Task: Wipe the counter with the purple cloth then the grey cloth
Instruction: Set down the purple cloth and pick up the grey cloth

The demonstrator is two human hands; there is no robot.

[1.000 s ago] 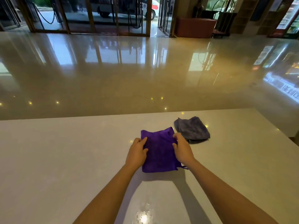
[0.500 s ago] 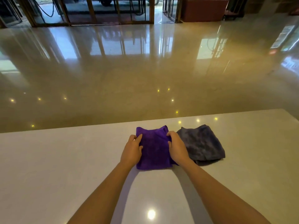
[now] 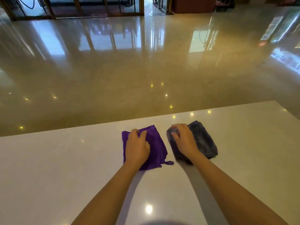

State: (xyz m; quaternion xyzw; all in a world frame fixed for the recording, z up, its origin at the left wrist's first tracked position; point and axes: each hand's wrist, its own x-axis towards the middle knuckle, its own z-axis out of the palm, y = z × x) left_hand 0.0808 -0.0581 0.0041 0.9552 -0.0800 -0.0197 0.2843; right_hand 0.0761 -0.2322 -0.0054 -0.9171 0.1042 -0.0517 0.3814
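Beyond the far edge of the work surface spreads a polished beige stone floor (image 3: 129,75), glossy enough to mirror ceiling spotlights as small yellow dots and the windows as pale blue bands. At the far end stand wood-framed glass doors (image 3: 90,7), and to their right a reddish-brown cabinet (image 3: 193,4)

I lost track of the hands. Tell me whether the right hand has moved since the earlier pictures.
Yes. The right hand left the purple cloth and went rightward onto the grey cloth; the left hand lies on the purple one.
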